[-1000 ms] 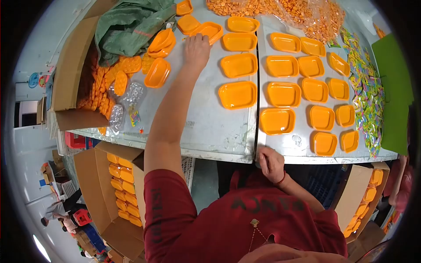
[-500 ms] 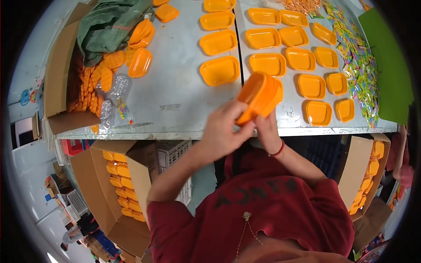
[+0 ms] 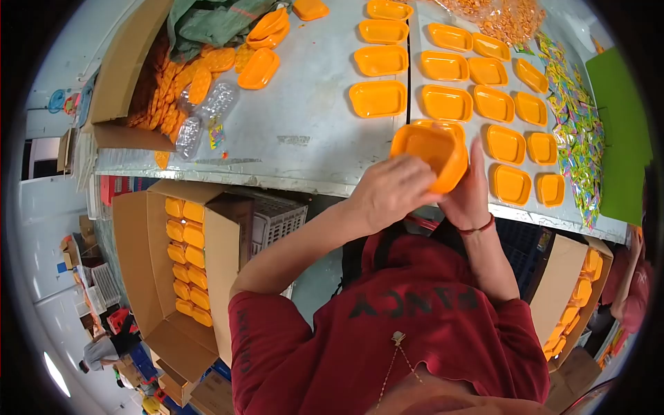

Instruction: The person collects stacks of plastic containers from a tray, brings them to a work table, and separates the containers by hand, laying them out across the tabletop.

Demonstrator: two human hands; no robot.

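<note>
Near the table's front edge, both hands are on a small stack of orange plastic trays, tilted with the hollow side facing up. My left hand has its fingers curled over the near rim, closed on the stack. Along the right side of the stack, my right hand supports it, thumb pointing up and its other fingers partly hidden behind the trays. How many trays are nested cannot be made out. Just beyond the stack lies the nearest tray of a column on the table.
Rows of orange trays cover the table's right half. Beside them lie colourful small packets and a bag of orange pieces. At left, a carton spills orange parts near clear plastic pieces. An open carton of orange items stands below.
The tray stack has tipped to face upward and moved slightly right. My left hand has shifted onto its near rim, my right hand to its side. The view has turned a little.
</note>
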